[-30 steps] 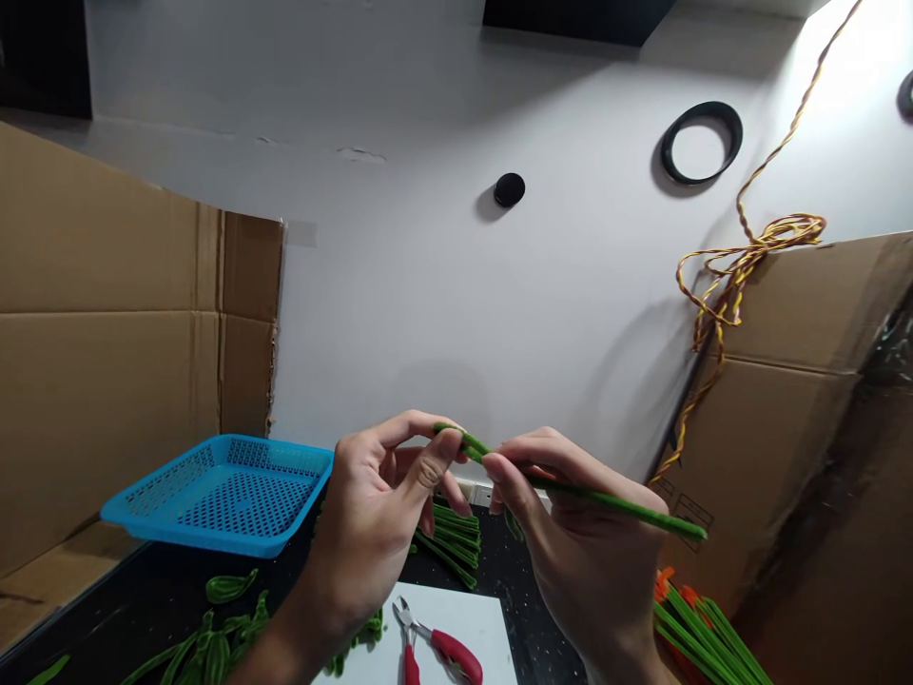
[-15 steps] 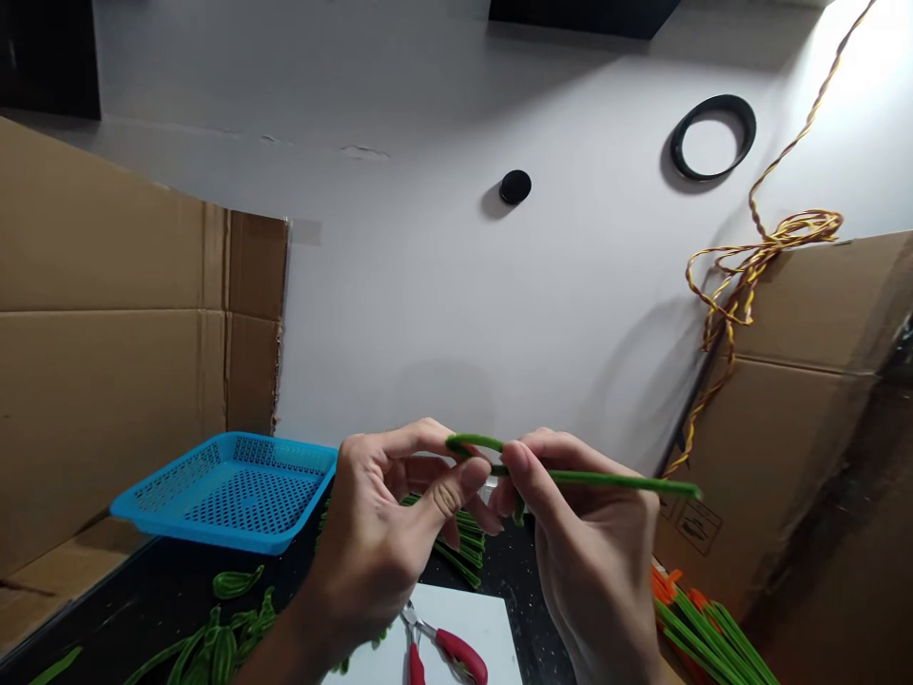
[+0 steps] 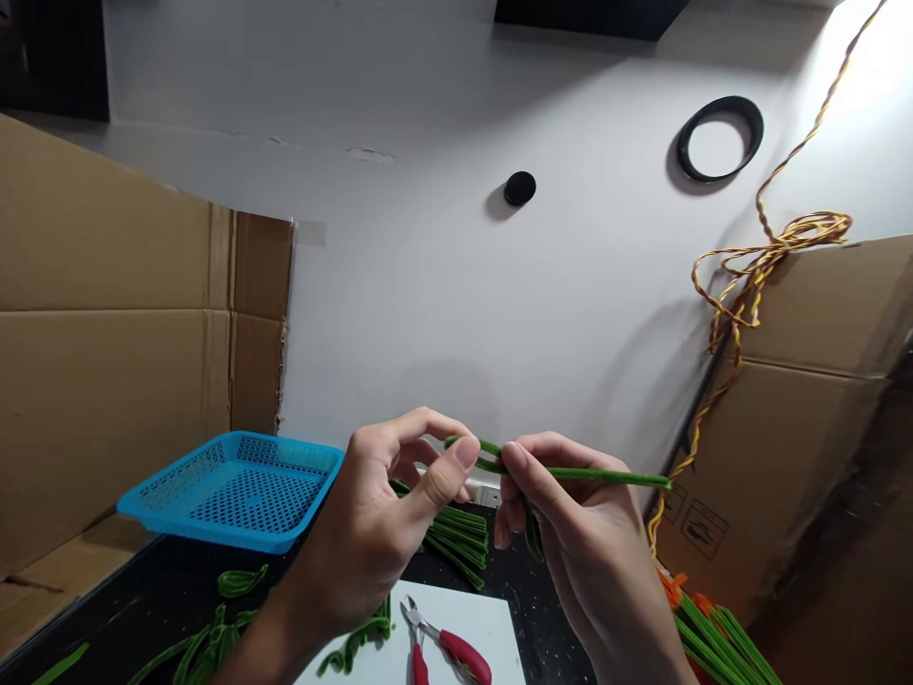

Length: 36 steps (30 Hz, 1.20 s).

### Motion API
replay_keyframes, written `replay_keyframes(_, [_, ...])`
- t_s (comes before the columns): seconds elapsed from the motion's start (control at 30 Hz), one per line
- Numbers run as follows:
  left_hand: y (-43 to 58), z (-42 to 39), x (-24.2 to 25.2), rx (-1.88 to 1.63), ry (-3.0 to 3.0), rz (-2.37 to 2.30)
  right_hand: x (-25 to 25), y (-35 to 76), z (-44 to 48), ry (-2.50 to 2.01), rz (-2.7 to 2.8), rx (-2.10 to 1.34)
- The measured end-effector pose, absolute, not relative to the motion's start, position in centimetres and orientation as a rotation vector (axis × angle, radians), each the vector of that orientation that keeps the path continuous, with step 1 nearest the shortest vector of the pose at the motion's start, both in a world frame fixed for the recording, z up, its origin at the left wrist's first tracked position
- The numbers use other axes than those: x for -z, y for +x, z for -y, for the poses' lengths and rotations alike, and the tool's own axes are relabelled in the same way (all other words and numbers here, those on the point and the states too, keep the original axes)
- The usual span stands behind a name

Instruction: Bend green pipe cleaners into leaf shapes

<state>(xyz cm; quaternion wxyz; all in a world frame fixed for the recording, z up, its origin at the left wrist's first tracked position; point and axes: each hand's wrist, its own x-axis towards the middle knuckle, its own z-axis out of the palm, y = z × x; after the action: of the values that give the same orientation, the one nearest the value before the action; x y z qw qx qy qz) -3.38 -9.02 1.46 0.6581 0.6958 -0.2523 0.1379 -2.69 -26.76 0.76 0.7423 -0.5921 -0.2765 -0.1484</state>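
Observation:
A green fuzzy pipe cleaner [image 3: 606, 475] is stretched between my hands, bent into a narrow loop at its left end. My left hand [image 3: 399, 514] pinches that loop between thumb and index finger. With thumb and forefinger, my right hand [image 3: 577, 514] grips the stem where the loop meets; the straight end sticks out to the right and another green piece hangs below those fingers. Under my hands, red-handled pliers [image 3: 460, 652] lie with jaws apart on a white board [image 3: 492, 618], beside curled green pieces [image 3: 357, 637].
A blue perforated basket [image 3: 235, 490] stands at the left. Looped green shapes [image 3: 203, 652] lie before it, and a bundle of green stems [image 3: 460, 542] is behind the board. Orange-tipped green stems [image 3: 720, 637] are at the right. Cardboard panels [image 3: 114, 362] flank both sides.
My left thumb has shifted up over the loop, and its other fingers have drawn back. More of the green piece hanging under my right hand shows now. The view has shifted slightly.

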Motion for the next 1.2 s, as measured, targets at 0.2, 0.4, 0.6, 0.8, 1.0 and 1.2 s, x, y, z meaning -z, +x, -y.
replay_keyframes(0.2, [-3.0, 8.9, -1.1, -0.142, 1.651, 0.736, -1.0, -2.1, 27.2, -1.316, 0.64, 0.306])
replay_keyframes(0.4, [-2.8, 8.5, -1.1, -0.149, 1.66, 0.654, -1.6, -2.2, 28.6, -1.416, 0.635, 0.419])
replay_keyframes(0.6, [-2.6, 8.9, -1.1, -0.112, 1.631, 0.71, -1.6, -2.7, 28.4, -1.624, 0.741, 0.568])
replay_keyframes(0.8, [-2.0, 9.4, -0.7, -0.188, 1.637, 0.617, -1.5, -2.6, 27.8, -1.681, 0.788, 0.712])
replay_keyframes(1.0, [-1.5, 8.6, -0.8, -0.169, 1.561, 0.573, -1.3, -2.7, 28.3, -1.844, 0.937, 0.874])
replay_keyframes(1.2, [-1.8, 7.6, -1.5, -0.039, 1.527, 0.609, -0.9, -3.8, 29.6, -2.077, 1.059, 1.418])
